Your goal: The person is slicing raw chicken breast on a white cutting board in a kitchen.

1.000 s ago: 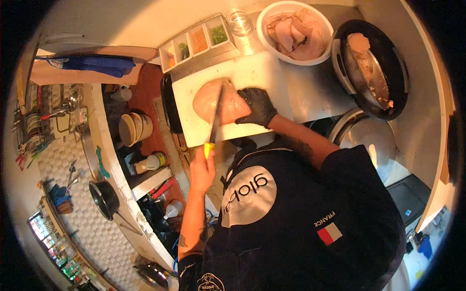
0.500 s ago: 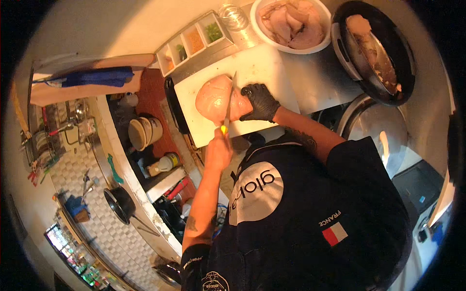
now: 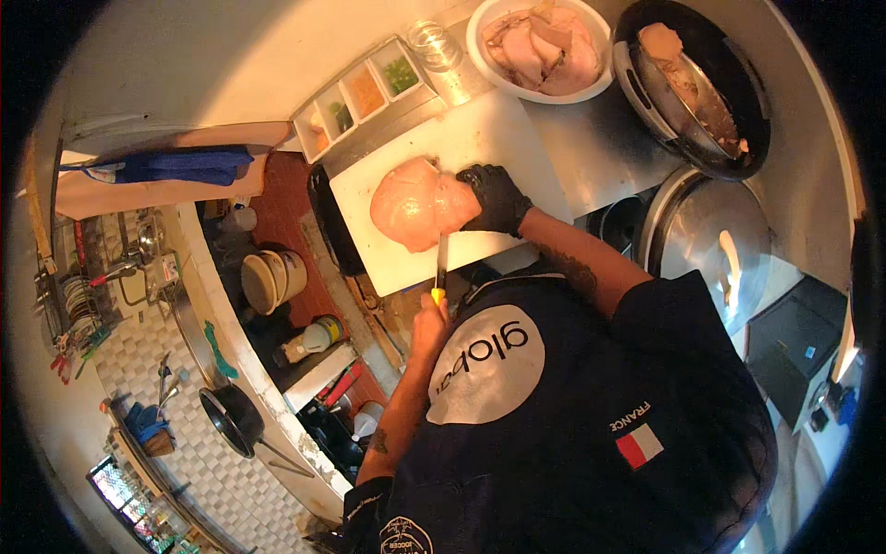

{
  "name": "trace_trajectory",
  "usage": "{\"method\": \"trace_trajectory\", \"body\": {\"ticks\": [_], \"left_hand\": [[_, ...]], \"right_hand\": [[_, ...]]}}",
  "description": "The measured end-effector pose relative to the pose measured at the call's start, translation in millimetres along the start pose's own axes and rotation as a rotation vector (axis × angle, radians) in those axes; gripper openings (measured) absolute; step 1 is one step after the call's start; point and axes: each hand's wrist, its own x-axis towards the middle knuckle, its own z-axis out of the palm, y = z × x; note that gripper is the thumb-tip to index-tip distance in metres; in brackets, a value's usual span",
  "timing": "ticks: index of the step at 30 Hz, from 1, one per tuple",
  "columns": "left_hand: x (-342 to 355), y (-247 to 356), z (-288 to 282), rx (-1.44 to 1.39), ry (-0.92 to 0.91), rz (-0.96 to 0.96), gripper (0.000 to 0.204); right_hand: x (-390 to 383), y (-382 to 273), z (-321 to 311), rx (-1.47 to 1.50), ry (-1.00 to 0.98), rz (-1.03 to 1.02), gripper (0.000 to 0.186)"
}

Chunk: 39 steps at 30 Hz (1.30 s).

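Note:
A large pale-pink raw chicken breast (image 3: 412,210) lies on a white cutting board (image 3: 371,270). Over its right end curls my right hand (image 3: 496,200) in a black glove, closed on the meat's edge. My left hand (image 3: 430,325) is bare and wrapped round the handle of a knife (image 3: 442,263) that has yellow at its front. The blade points away from me, its visible end meeting the near edge of the meat. Whether the tip is inside or under the meat, I cannot tell.
Beyond the board stands a metal holder with chopped ingredients (image 3: 365,93), beside a clear glass (image 3: 434,46). A white bowl of raw meat slices (image 3: 474,48) and a black pan (image 3: 637,103) are at the far right. Below them sits a large lidded pot (image 3: 711,231).
My left hand has drawn the knife toward me and slightly right; its blade earlier lay across the chicken breast. My right hand stays on the meat's right end.

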Motion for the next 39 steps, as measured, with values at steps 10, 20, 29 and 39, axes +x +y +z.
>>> {"method": "trace_trajectory", "body": {"ticks": [10, 20, 29, 39], "left_hand": [[21.7, 60.0, -34.9, 0.037, 0.142, 0.331, 0.025], [-0.8, 2.2, -83.7, 0.11, -0.099, 0.32, 0.028], [-1.2, -1.9, -33.1, -0.149, -0.065, 0.195, 0.044], [-0.2, 28.0, -44.8, -0.31, 0.078, 0.226, 0.033]], "right_hand": [[0.7, -15.2, -21.5, 0.097, -0.107, 0.099, 0.101], [-24.1, 14.1, -62.5, 1.117, -0.016, 0.711, 0.056], [-24.1, -10.6, -114.4, 1.437, -0.01, 0.623, 0.044], [-13.4, -5.6, -97.5, -0.105, 0.179, 0.021, 0.067]]}}
